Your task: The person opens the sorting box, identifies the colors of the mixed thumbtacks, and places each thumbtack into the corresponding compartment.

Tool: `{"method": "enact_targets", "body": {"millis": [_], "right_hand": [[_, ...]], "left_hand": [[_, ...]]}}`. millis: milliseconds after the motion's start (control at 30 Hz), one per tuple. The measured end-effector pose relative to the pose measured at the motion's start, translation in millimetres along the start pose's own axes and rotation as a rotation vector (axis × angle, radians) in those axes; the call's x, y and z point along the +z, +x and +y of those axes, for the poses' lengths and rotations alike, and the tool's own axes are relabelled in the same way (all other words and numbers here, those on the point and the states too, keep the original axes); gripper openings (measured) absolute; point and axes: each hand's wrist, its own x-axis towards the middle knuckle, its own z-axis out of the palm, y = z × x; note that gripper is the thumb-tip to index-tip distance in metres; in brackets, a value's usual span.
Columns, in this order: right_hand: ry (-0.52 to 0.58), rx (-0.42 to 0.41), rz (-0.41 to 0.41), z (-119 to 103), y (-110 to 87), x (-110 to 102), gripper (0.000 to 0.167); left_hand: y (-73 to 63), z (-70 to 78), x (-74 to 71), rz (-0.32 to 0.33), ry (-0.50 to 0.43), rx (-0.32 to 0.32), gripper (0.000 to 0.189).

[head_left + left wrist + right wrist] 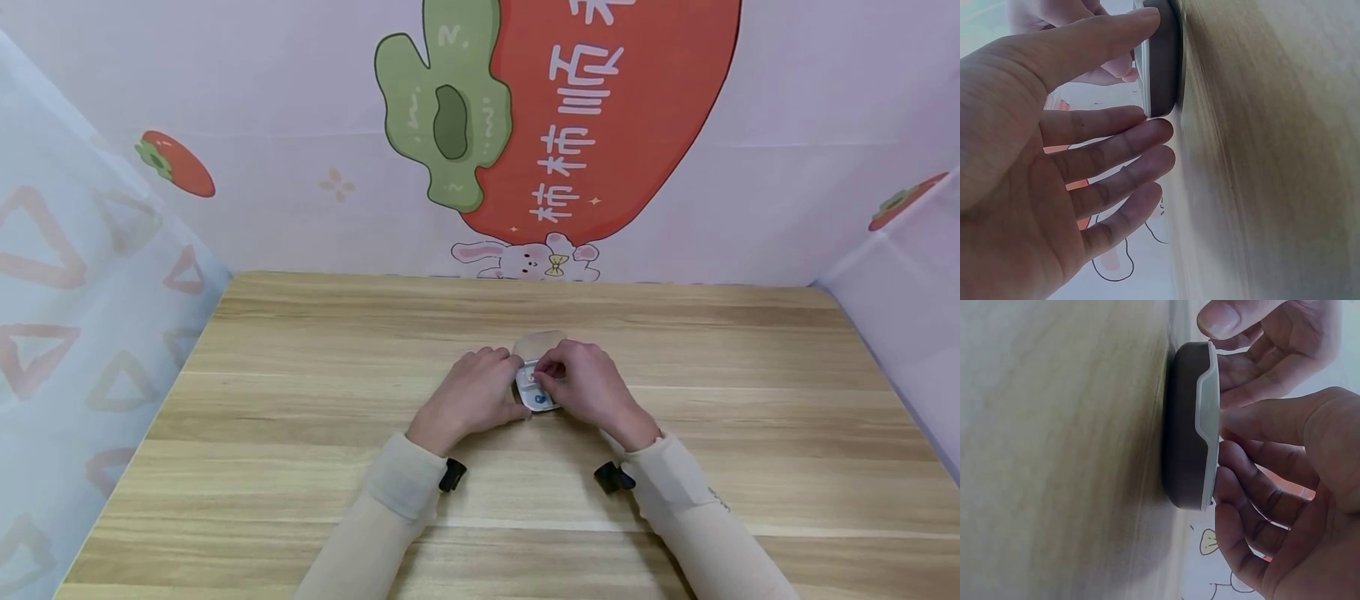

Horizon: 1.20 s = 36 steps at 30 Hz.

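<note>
A small, flat case lies on the table, brown outside with a pale rim and inside. Its see-through lid is raised at the back. A small blue spot shows in the near part and a reddish one farther back. My left hand holds the case at its left, thumb at the near edge and index finger at the far edge; the other fingers extend loosely. Over the case, my right hand has curled fingers, thumb and index tips together by the reddish spot. What lies between them is hidden.
The wood-grain table extends around the case on all sides. A printed cloth hangs behind it, with more cloth at both sides. Black wrist mounts sit at both cuffs, just above the table.
</note>
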Motion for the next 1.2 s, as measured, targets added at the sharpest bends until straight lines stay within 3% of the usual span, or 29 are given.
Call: {"method": "enact_targets", "body": {"millis": [1200], "right_hand": [[-0.023, 0.013, 0.016, -0.1, -0.1, 4.1, 0.007]], "left_hand": [[1.2, -0.3, 0.5, -0.004, -0.014, -0.008, 0.051]]}}
